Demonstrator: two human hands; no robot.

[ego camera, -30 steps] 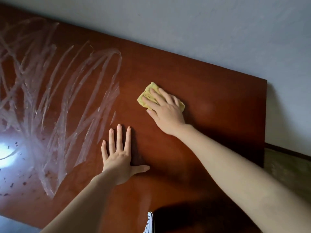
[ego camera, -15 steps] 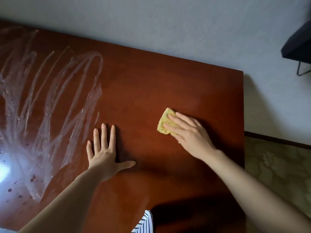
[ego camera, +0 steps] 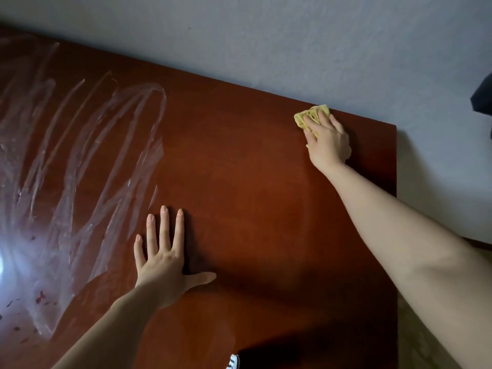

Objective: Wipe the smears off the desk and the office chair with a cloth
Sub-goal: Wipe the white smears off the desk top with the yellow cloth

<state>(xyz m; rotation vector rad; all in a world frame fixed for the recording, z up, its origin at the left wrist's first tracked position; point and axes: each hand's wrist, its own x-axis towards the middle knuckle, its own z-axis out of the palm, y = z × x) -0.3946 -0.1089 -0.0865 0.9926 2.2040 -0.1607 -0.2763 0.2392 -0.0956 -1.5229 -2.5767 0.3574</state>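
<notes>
Cloth [ego camera: 306, 117] under right hand [ego camera: 330, 142]

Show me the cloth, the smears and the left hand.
cloth [ego camera: 303, 117], head view, yellow folds beyond the fingers.
smears [ego camera: 80, 161], head view, middle of the streaks.
left hand [ego camera: 162, 265], head view, back of hand.

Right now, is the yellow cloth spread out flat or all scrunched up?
Scrunched up. The yellow cloth shows bunched folds poking out from under the right hand at the far edge of the desk.

A plain grey wall [ego camera: 292, 49] fills the top. Patterned flooring [ego camera: 410, 342] shows at lower right, below a dark skirting strip [ego camera: 482, 242]. Striped fabric [ego camera: 233, 363] pokes in at the bottom edge.
</notes>
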